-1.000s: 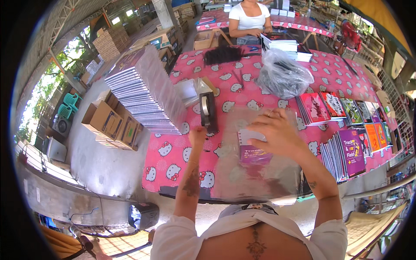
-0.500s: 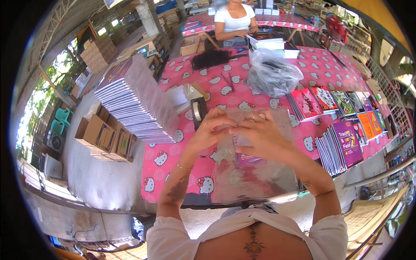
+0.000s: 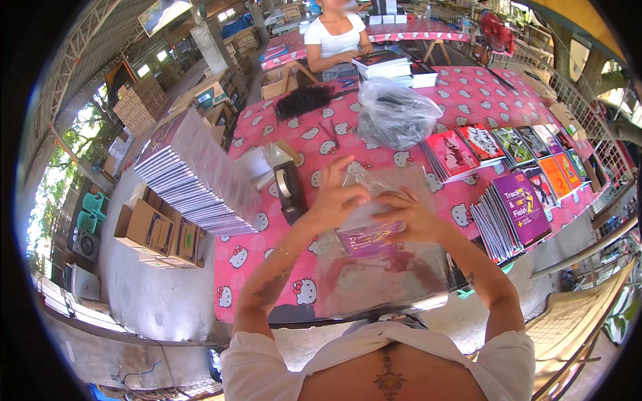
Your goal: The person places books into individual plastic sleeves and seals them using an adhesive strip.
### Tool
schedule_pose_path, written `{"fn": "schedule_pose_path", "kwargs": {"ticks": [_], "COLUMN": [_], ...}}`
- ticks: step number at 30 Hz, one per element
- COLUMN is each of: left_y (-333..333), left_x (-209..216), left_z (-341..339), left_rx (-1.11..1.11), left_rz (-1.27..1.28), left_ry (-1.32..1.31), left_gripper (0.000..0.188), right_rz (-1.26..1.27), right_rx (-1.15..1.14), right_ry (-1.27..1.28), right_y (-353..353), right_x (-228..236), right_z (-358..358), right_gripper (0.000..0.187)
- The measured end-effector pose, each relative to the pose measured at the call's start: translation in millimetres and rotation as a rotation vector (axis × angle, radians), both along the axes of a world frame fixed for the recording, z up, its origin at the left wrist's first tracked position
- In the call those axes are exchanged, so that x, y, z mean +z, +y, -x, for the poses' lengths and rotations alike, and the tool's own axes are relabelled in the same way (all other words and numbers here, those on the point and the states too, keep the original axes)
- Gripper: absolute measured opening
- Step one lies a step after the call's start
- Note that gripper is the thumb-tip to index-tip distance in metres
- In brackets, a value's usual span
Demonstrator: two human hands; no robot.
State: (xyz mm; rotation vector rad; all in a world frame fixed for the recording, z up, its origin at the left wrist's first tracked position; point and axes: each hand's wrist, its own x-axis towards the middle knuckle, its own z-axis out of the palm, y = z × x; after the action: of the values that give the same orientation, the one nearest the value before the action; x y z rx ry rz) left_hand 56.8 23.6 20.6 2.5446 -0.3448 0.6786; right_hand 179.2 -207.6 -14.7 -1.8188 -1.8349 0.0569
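Note:
A purple-covered notebook (image 3: 371,242) lies in front of me inside a transparent plastic bag (image 3: 366,175), on top of flat plastic sheets (image 3: 348,284). My left hand (image 3: 334,195) pinches the bag's upper part between thumb and forefinger, its other fingers raised. Across from it, my right hand (image 3: 413,219) grips the bag with curled fingers, partly over the notebook's right side. A black tape dispenser (image 3: 289,192) stands just left of my left hand.
Tall stack of spiral notebooks (image 3: 194,177) at left, open cardboard boxes (image 3: 148,230) beside it. Bulging plastic bag (image 3: 398,113) ahead. Purple notebooks (image 3: 518,207) and rows of colourful notebooks (image 3: 451,152) at right. A person (image 3: 334,40) stands across the pink table (image 3: 234,287).
My hands have moved apart, the left one lifting its fingers. More of the purple notebook's cover shows below them. The view has shifted, so the table's things appear further left.

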Motion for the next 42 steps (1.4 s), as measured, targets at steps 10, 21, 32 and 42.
{"fn": "schedule_pose_path", "kwargs": {"ticks": [10,21,32,42], "left_y": [2,12,-11,41], "left_x": [-45,-32,-19,-44], "left_z": [-17,-19,-8,17], "left_rx": [0.453,0.277,0.301,-0.149], "left_rz": [0.387,0.657,0.197,0.798], "left_ry": [0.083,0.089,-0.188,0.656], "left_gripper": [0.039,0.035,0.021,0.070], "right_rz": [-0.057,0.192,0.166,0.028], "right_rx": [-0.004,0.031,-0.041,0.242], "right_ry": [0.543,1.117,1.021,0.905], "right_y": [17,79,57,48], "right_x": [-11,3,-17,25], "right_z": [-6,-51,-64,-36], "right_gripper": [0.069,0.079,0.062,0.064]}}
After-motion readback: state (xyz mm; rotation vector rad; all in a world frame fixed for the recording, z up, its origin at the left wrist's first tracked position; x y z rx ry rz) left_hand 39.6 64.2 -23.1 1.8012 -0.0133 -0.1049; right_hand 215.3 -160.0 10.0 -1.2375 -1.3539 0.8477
